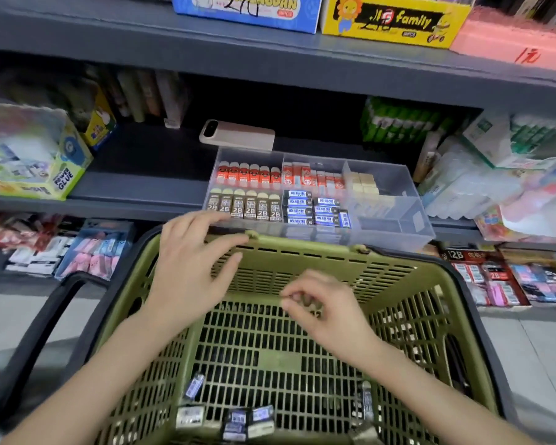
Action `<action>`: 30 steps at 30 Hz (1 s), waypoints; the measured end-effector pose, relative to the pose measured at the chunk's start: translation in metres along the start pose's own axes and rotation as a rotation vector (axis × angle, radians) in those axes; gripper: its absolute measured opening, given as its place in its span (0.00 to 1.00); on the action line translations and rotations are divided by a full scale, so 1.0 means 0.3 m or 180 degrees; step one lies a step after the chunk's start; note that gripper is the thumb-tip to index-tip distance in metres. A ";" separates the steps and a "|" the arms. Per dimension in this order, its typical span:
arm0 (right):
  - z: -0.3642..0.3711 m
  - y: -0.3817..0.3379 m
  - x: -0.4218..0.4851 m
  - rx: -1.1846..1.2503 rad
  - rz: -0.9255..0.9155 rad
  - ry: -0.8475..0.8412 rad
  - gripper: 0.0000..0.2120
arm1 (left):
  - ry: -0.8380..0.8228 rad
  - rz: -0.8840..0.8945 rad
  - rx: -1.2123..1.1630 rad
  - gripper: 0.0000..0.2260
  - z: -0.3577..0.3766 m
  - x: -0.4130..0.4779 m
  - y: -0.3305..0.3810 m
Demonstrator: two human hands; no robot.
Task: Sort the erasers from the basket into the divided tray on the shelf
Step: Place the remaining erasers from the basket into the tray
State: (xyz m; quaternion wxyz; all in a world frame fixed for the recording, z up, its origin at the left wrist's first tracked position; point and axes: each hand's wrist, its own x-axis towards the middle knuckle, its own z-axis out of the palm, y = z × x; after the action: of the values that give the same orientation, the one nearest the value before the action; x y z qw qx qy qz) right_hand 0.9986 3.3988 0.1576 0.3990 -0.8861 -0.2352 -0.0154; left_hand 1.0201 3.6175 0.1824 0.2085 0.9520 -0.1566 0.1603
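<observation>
A green plastic basket [302,249] sits below me, and several small wrapped erasers [235,422] lie on its floor near the front edge. On the shelf behind it stands a clear divided tray [408,220]. The tray holds rows of red erasers [247,176], brown 2B erasers [244,208], blue erasers [315,210] and cream ones [365,184]; its front right compartment looks bare. My left hand [193,271] hovers with spread fingers over the basket's far left rim, just below the tray. My right hand [325,309] hangs over the basket's middle with loosely curled fingers, and no eraser shows in it.
A beige phone [238,134] lies on the shelf behind the tray. A Power Glue box [45,168] stands at left and white packs [469,187] crowd the right. The basket's black handle [45,332] hangs down at left. Lower shelves hold more stationery packs [495,277].
</observation>
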 end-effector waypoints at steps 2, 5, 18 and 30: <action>0.109 0.042 -0.080 -0.0187 0.0459 -0.1335 0.13 | -0.0127 -0.0022 -0.0045 0.15 -0.003 -0.050 -0.010; 0.273 0.115 -0.194 -0.0724 0.0693 -0.2549 0.24 | -0.0453 0.0098 -0.0097 0.14 0.016 -0.116 -0.011; 0.428 0.190 -0.310 -0.1717 0.0049 -0.2678 0.18 | -0.1792 -0.2041 -0.2353 0.06 0.086 -0.189 0.022; 0.376 0.004 -0.199 0.1688 0.1961 -0.0688 0.09 | -0.1874 -0.4025 -0.3545 0.09 0.151 -0.222 0.081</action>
State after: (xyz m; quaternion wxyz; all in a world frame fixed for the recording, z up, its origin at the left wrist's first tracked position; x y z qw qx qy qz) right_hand 0.9281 3.4546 0.0670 0.5722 -0.7781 0.0045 0.2589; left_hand 0.9624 3.5917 0.1270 0.6416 0.6236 0.2954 -0.3350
